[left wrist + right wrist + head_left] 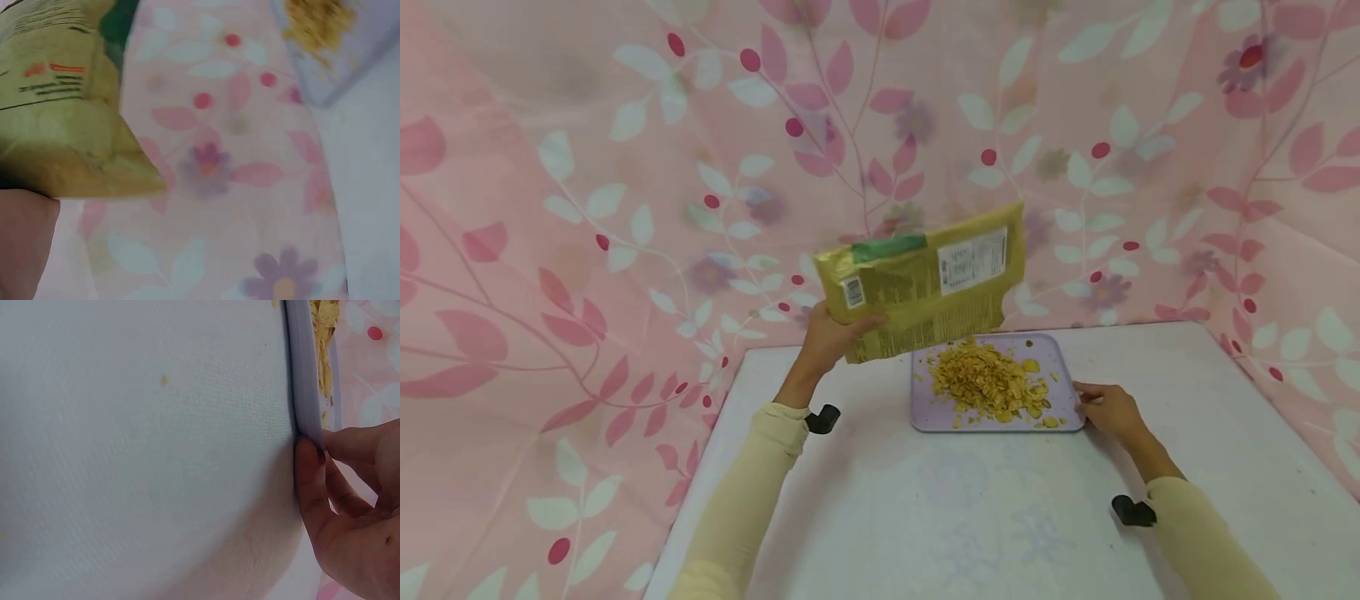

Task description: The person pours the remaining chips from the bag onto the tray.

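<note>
My left hand [829, 337] grips one end of a yellow-green food bag [917, 292], holding it raised and tilted over the table. Its printed back with white label and barcode faces me, and the lower right edge looks ragged. Below it, a heap of cornflakes [988, 379] lies on a light purple tray [940, 417]. With thumb and fingers, my right hand [1108, 410] pinches the tray's right edge near the front corner. In the right wrist view the thumb [310, 481] presses against the outside of the rim. The left wrist view shows only the bag's end and a bit of the hand.
The tray stands toward the back of a white-covered table [880, 508]. Pink floral cloth [865, 167] hangs behind and at both sides. A few crumbs [164, 380] lie on the tablecloth. Black wrist mounts [1133, 511] sit by both sleeves.
</note>
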The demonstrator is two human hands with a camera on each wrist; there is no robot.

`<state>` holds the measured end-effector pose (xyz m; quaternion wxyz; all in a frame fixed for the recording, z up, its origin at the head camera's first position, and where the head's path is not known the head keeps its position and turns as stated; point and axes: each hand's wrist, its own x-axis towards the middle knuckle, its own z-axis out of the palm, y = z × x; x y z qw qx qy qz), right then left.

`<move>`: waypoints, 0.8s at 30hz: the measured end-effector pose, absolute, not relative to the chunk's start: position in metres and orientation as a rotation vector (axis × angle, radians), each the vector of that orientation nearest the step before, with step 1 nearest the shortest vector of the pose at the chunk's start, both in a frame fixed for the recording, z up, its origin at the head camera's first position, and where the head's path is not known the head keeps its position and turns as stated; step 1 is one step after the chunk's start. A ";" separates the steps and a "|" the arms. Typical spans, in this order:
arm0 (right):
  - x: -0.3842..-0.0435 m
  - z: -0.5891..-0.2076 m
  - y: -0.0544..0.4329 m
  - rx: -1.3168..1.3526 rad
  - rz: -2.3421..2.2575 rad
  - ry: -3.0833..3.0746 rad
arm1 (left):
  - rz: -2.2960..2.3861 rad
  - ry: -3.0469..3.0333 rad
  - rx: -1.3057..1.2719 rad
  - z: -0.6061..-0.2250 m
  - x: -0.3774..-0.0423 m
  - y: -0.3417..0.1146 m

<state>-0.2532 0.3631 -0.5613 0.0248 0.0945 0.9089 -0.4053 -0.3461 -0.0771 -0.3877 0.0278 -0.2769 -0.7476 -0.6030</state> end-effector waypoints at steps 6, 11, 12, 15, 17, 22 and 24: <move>-0.253 -0.562 0.363 0.292 -1.244 2.829 | -1.826 -2.456 -0.938 -0.396 -0.337 -0.075; -0.253 -0.562 0.362 0.291 -1.259 2.812 | -1.903 -2.358 -0.820 -0.393 -0.342 -0.079; -0.253 -0.562 0.362 0.298 -1.262 2.810 | -1.904 -2.320 -0.827 -0.392 -0.344 -0.080; -0.253 -0.561 0.363 0.288 -1.248 2.827 | -1.821 -2.320 -0.887 -0.388 -0.350 -0.081; -0.253 -0.560 0.364 0.297 -1.239 2.838 | -1.760 -2.387 -0.941 -0.387 -0.351 -0.079; -0.255 -0.559 0.363 0.286 -1.240 2.835 | -1.693 -2.513 -0.910 -0.382 -0.344 -0.078; -0.256 -0.558 0.362 0.280 -1.244 2.829 | -1.753 -2.446 -0.893 -0.379 -0.343 -0.080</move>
